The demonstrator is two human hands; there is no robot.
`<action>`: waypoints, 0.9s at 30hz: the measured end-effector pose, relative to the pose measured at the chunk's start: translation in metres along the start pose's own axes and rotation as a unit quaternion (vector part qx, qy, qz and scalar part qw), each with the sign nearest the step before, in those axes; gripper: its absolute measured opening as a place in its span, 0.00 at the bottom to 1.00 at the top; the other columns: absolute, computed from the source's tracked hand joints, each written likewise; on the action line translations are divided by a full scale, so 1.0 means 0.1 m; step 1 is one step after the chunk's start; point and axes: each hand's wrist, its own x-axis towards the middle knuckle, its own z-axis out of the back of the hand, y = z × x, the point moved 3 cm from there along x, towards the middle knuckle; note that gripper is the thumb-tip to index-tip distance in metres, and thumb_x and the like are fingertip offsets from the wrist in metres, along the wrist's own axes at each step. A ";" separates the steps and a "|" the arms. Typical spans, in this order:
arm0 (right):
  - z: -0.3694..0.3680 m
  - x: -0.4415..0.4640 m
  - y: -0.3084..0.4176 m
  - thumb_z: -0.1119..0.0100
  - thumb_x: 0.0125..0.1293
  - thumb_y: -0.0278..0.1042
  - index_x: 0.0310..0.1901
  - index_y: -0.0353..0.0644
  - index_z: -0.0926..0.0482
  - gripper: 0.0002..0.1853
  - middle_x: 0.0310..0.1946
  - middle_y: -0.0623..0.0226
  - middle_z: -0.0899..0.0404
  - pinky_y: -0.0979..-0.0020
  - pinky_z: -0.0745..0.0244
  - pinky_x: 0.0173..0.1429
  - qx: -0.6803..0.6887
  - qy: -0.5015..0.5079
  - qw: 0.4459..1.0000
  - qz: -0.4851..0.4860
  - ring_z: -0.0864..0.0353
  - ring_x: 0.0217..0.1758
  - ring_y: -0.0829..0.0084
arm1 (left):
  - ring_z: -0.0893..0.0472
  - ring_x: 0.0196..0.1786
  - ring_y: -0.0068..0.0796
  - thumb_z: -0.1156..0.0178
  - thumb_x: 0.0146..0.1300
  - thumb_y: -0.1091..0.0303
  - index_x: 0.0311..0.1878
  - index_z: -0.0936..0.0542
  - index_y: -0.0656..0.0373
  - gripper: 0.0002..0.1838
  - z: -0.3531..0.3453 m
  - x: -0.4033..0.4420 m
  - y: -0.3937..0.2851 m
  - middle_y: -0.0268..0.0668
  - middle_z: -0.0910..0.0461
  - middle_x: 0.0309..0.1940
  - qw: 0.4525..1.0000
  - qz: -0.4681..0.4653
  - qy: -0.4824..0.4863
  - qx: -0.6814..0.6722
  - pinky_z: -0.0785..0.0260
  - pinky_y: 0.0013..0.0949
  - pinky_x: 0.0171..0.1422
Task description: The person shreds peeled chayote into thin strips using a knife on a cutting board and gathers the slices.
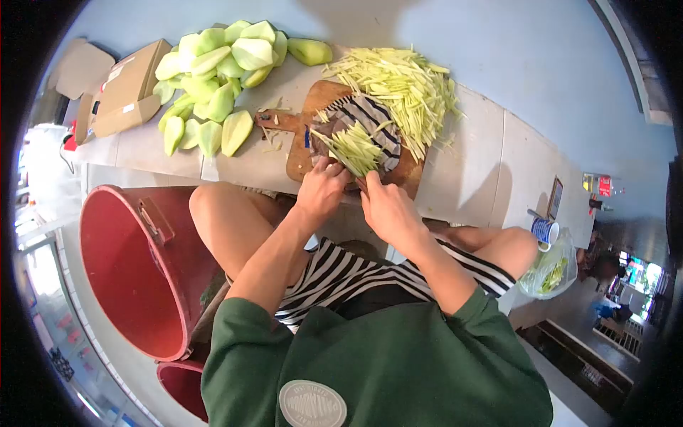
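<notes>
In the head view, my right hand (388, 206) is closed round the handle of a knife, its fingers partly hiding the grip. The narrow dark blade (333, 151) slants up and to the left. Pale green shredded strips (356, 148) lie in a heap along the blade, over a striped cloth (388, 139) on the wooden cutting board (299, 160). My left hand (324, 186) has its fingers curled in beside the blade and the near edge of the strips. What those fingers grip, if anything, is hidden.
Peeled green fruit or vegetables (220, 99) are piled left of the board. A big heap of strips (398, 85) lies at its right. A cardboard box (128, 89) stands far left, a red bin (131, 277) below. A cup (545, 232) and plastic bag (551, 274) sit right.
</notes>
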 end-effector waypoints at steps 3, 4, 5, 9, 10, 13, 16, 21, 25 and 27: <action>0.01 -0.01 0.00 0.43 0.72 0.33 0.49 0.34 0.34 0.14 0.25 0.37 0.19 0.38 0.22 0.39 0.011 0.003 1.000 0.010 0.18 0.33 0.32 | 0.21 0.53 0.46 0.41 0.54 0.72 0.46 0.16 0.59 0.15 -0.02 0.00 -0.01 0.38 0.18 0.43 1.000 0.002 -0.018 -0.009 0.20 0.41 0.55; -0.10 0.01 -0.11 0.43 0.72 0.33 0.49 0.34 0.34 0.14 0.25 0.37 0.19 0.38 0.22 0.39 0.006 -0.004 1.000 0.012 0.18 0.33 0.33 | 0.22 0.54 0.46 0.41 0.54 0.72 0.46 0.16 0.59 0.15 -0.03 0.00 0.01 0.38 0.18 0.43 1.000 0.011 0.000 -0.004 0.20 0.41 0.55; -0.19 0.01 -0.20 0.43 0.72 0.32 0.48 0.33 0.34 0.13 0.25 0.37 0.19 0.38 0.22 0.38 0.002 -0.013 1.000 0.014 0.17 0.33 0.33 | 0.22 0.54 0.46 0.41 0.54 0.71 0.46 0.16 0.59 0.15 -0.03 0.00 0.02 0.38 0.18 0.43 1.000 0.017 0.019 0.001 0.20 0.41 0.55; -0.01 -0.07 0.01 0.43 0.72 0.32 0.48 0.33 0.34 0.13 0.24 0.37 0.20 0.38 0.23 0.38 -0.004 -0.008 1.000 -0.004 0.18 0.33 0.33 | 0.22 0.55 0.45 0.41 0.54 0.72 0.45 0.16 0.59 0.14 -0.02 -0.05 0.00 0.38 0.18 0.43 1.000 -0.010 0.009 0.014 0.21 0.41 0.55; 0.07 0.00 0.06 0.43 0.72 0.32 0.48 0.34 0.34 0.13 0.24 0.36 0.20 0.38 0.23 0.38 0.000 -0.012 1.000 0.007 0.18 0.33 0.33 | 0.22 0.55 0.45 0.41 0.54 0.72 0.45 0.17 0.59 0.14 -0.01 0.01 0.04 0.38 0.19 0.43 1.000 -0.009 -0.002 0.016 0.21 0.41 0.54; -0.06 -0.04 -0.03 0.43 0.72 0.33 0.48 0.35 0.33 0.13 0.25 0.35 0.20 0.37 0.23 0.39 0.014 -0.003 1.000 0.009 0.19 0.34 0.31 | 0.23 0.55 0.45 0.40 0.54 0.71 0.45 0.16 0.59 0.14 -0.04 -0.02 0.00 0.38 0.19 0.42 0.999 0.006 0.020 0.025 0.21 0.41 0.55; -0.01 0.04 -0.04 0.43 0.72 0.33 0.47 0.34 0.33 0.12 0.25 0.34 0.21 0.37 0.24 0.40 0.018 -0.021 1.000 0.008 0.19 0.34 0.31 | 0.22 0.54 0.44 0.40 0.54 0.72 0.43 0.15 0.58 0.13 -0.04 0.00 0.02 0.37 0.19 0.42 1.000 -0.005 -0.011 0.019 0.21 0.44 0.56; 0.01 -0.06 0.03 0.43 0.72 0.32 0.46 0.34 0.34 0.12 0.25 0.34 0.20 0.37 0.24 0.41 0.030 -0.001 0.999 -0.016 0.19 0.35 0.30 | 0.22 0.54 0.44 0.39 0.54 0.72 0.43 0.15 0.57 0.12 -0.01 -0.03 0.00 0.37 0.19 0.41 1.000 0.007 0.001 0.018 0.21 0.43 0.57; -0.17 -0.04 -0.10 0.43 0.72 0.32 0.46 0.34 0.34 0.12 0.26 0.34 0.20 0.37 0.23 0.42 0.049 -0.010 0.998 -0.037 0.19 0.35 0.31 | 0.23 0.55 0.44 0.38 0.55 0.71 0.44 0.14 0.57 0.13 0.18 0.05 -0.05 0.37 0.19 0.43 0.999 -0.008 0.034 -0.011 0.26 0.40 0.64; -0.16 0.00 -0.12 0.42 0.72 0.34 0.47 0.33 0.33 0.14 0.27 0.36 0.18 0.39 0.20 0.40 0.027 -0.009 1.000 -0.008 0.16 0.35 0.33 | 0.24 0.55 0.44 0.38 0.54 0.71 0.45 0.14 0.57 0.14 0.17 -0.02 -0.06 0.37 0.20 0.43 1.000 -0.010 0.012 -0.014 0.28 0.40 0.66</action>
